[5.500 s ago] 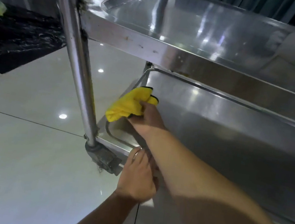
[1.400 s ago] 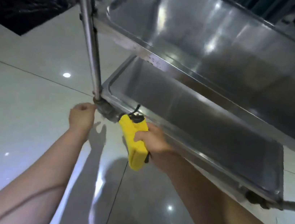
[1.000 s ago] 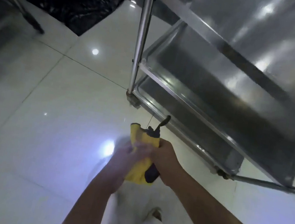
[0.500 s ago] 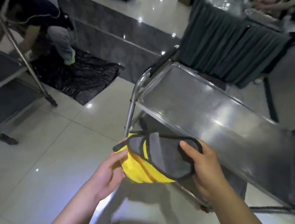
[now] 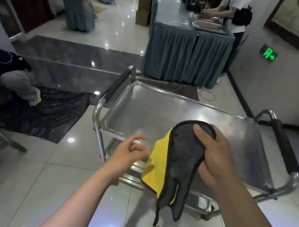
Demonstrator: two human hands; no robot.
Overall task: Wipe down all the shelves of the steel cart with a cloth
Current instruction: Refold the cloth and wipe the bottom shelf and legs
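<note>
Dim, cool indoor light — ceiling lamps glint as white spots on the glossy floor (image 5: 24, 153) and glare across the cart's top shelf (image 5: 164, 111). Wide-angle bending curves the edges; the left hand (image 5: 129, 154) is motion-blurred, overall soft.

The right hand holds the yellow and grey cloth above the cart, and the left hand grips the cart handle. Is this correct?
Not quite. In the head view the left hand grips nothing; it hangs open beside the cloth. The right hand does hold it above the cart.

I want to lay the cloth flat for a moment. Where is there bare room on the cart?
The top shelf is bare between its two black-gripped handles, mostly beyond the cloth gripped by the right hand. The near edge is crowded by the left hand.
</note>
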